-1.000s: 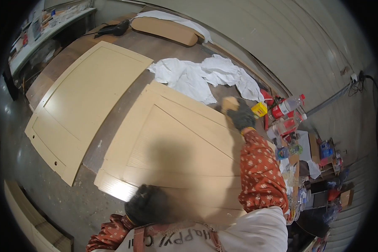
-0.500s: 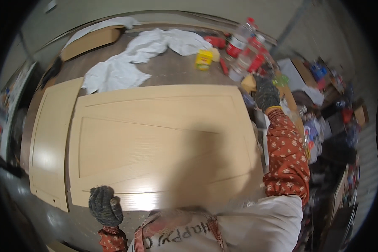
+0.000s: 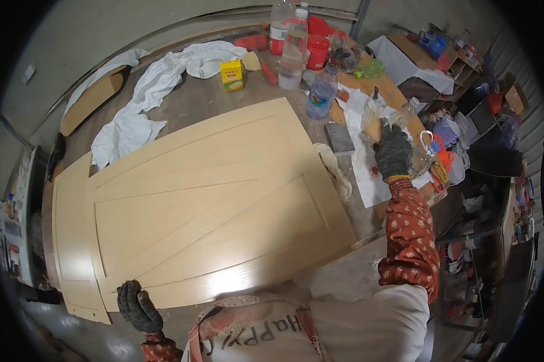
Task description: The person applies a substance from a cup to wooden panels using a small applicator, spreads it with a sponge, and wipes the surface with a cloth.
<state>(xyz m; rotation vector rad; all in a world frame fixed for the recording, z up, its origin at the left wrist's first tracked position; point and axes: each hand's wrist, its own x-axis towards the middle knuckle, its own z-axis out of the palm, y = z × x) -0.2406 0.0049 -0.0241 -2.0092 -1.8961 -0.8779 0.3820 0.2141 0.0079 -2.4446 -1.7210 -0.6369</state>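
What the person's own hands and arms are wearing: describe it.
The left hand and right hand wear dark grey fabric work gloves; the right one has a yellow wrist edge. Rust-red fabric sleeves with small pale flowers follow, the right one meeting white fabric.

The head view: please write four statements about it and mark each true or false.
1. The right hand holds a tan block. True.
2. The left hand is at the near-left corner of the larger cream panel. True.
3. The yellow box lies on the larger cream panel. False: the yellow box stands on the table, beyond the panel.
4. The white cloth lies right of the clear bottles. False: the white cloth lies left of the clear bottles.
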